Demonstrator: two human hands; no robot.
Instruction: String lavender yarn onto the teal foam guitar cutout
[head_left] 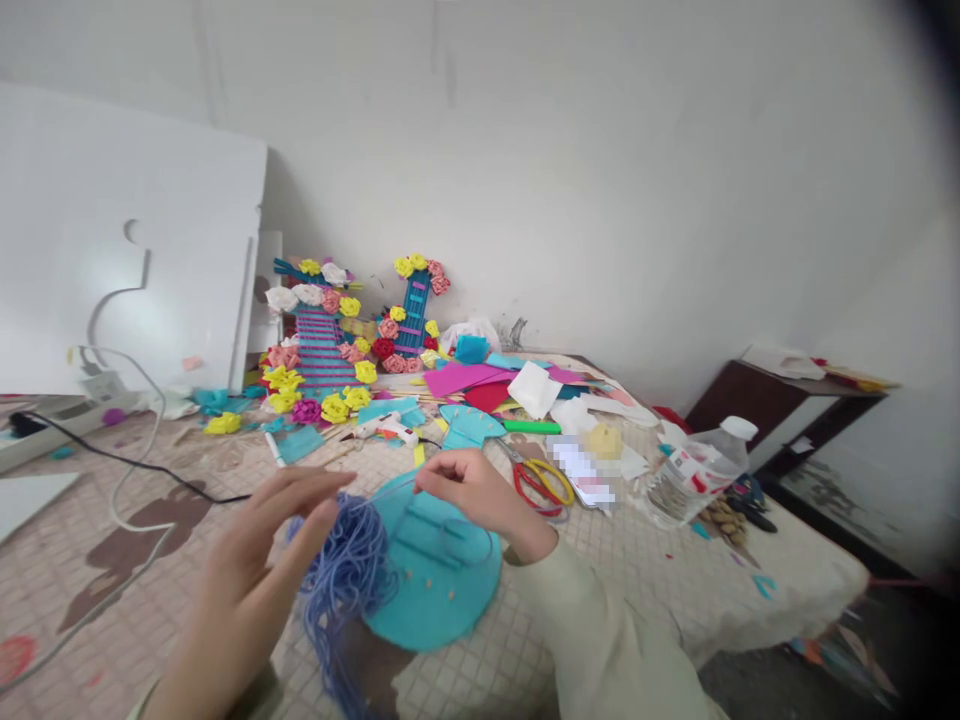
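Observation:
My left hand (251,570) is raised in front of me with its fingers wrapped into a bundle of blue-purple yarn (346,580) that hangs down from it. My right hand (476,495) pinches a thin strand of the same yarn, pulled taut between the two hands. Beneath both hands lies a round turquoise foam piece (442,585) with raised strips on it, on the patterned tablecloth (135,600).
Two blue stick towers decorated with paper flowers (322,345) (412,310) stand at the back. A glue gun (386,428), coloured paper sheets (480,380), red-and-yellow scissors (544,485) and a plastic bottle (697,470) lie right of centre. Cables (127,465) cross the left. A white board (127,240) leans on the wall.

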